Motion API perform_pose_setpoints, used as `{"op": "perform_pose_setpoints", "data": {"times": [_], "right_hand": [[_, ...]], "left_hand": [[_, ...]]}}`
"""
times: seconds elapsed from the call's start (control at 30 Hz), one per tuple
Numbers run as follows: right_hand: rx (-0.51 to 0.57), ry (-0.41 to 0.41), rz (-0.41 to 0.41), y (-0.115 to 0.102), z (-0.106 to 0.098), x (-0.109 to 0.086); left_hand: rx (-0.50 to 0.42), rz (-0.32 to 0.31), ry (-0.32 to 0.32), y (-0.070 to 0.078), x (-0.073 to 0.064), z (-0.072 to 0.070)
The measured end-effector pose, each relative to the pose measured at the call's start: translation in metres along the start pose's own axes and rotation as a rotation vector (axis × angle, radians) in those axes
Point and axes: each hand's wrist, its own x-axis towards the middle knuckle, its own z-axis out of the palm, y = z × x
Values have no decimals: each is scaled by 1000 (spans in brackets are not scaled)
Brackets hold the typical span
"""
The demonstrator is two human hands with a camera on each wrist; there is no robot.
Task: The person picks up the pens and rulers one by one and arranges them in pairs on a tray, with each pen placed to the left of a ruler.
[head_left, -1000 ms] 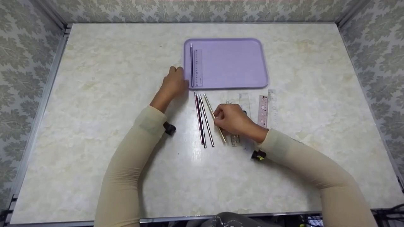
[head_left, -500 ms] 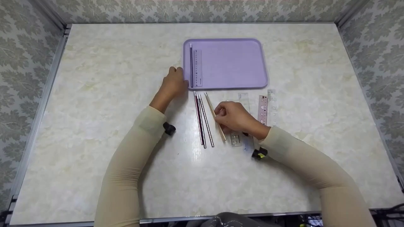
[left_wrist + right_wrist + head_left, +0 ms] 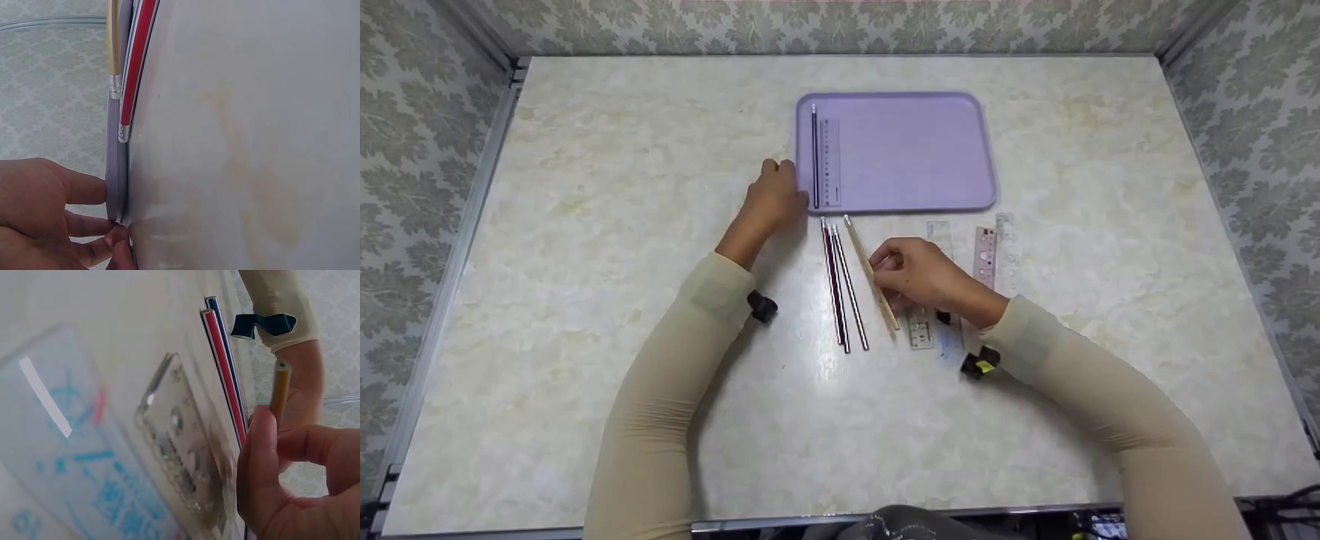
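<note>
Likely a pick-up step: the right hand [image 3: 921, 274] pinches a yellow pencil [image 3: 860, 249], at six o'clock of the tray [image 3: 915, 150]. The left hand [image 3: 772, 199] touches the tray at eight o'clock, finger grip unclear. Next probably wants a steady lift.

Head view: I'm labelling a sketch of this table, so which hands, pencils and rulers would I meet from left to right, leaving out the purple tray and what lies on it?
Left hand → striped pencils → yellow pencil → right hand → pink ruler → rightmost clear ruler.
</note>
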Motion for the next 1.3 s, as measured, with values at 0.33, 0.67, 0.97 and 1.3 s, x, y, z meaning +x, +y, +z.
{"op": "perform_pose_setpoints", "data": {"times": [0.33,0.67,0.97,1.3], "right_hand": [[100,-22,32,-2,-3,-1],[142,10,-6,-11,-10,3],[240,77,-13,-22,-21,18],[291,116,-40,-30,-31,39]], "left_hand": [[2,11,10,-2,1,2],[-5,2,0,-2,1,0],[-1,-16,-14,-2,2,-1],[-10,-14,-15,0,2,0]]}}
